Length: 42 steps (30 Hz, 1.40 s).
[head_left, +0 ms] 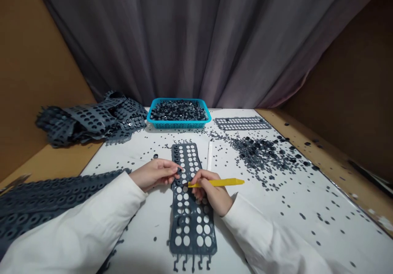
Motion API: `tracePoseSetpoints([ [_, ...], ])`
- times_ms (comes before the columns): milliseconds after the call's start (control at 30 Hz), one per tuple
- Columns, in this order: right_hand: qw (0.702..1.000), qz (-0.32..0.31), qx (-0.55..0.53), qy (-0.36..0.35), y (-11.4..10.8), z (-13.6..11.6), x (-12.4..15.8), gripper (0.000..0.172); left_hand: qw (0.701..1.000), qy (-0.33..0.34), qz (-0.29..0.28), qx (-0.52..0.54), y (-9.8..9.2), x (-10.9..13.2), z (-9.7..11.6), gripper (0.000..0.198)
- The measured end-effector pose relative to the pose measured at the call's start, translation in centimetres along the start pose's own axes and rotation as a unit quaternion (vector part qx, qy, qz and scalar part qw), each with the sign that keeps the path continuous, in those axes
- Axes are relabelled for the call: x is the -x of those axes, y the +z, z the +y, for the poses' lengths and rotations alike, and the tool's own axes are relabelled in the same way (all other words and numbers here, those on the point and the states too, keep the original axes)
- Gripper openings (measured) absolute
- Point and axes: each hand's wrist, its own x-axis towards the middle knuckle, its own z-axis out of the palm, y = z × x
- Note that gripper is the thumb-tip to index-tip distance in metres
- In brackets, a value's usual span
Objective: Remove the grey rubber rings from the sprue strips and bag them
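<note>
A dark grey rubber sheet with rows of round holes lies lengthwise in front of me on the white table surface. Dark rings still sit in part of its left column; most other holes show white. My left hand is closed at the sheet's left edge, thumb and fingers pinched at a small dark rubber ring. In my right hand is a yellow pen-shaped tool, held like a pencil. Its dark tip points left, close to the left fingertips and over the sheet.
A blue basket full of small dark parts stands at the back. Crumpled perforated sheets are heaped back left, ringed sheets lie front left. Another punched sheet and a pile of dark discs are right, with a white stick nearby.
</note>
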Motion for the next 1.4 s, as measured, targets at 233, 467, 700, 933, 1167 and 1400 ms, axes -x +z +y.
tracePoseSetpoints([
  [233, 1.000, 0.003, 0.025, 0.003, 0.0, -0.2, -0.4, 0.016, 1.000, -0.007, -0.015, 0.016, 0.3, 0.1, 0.1, 0.031],
  [467, 0.997, -0.009, 0.074, 0.014, 0.3, -0.6, -0.5, 0.018, 0.986, 0.067, 0.018, 0.150, -0.5, -0.5, -0.5, 0.018],
  [700, 0.976, -0.042, 0.215, -0.018, 0.9, -2.6, -1.4, 0.024, 0.986, 0.128, 0.077, -0.080, 0.1, -0.5, -0.9, 0.006],
  [933, 0.946, -0.064, 0.313, -0.049, 1.6, -4.4, -2.7, 0.026, 0.795, 0.251, 0.042, -0.551, 0.8, 0.2, -1.9, 0.013],
  [1167, 0.934, -0.071, 0.341, -0.079, 1.9, -4.1, -2.9, 0.027, 0.730, 0.244, 0.030, -0.638, 1.6, 0.3, -2.1, 0.021],
  [1400, 0.939, -0.071, 0.329, -0.072, 1.9, -4.1, -3.1, 0.027, 0.626, 0.224, 0.051, -0.745, 2.3, 0.7, -2.6, 0.024],
])
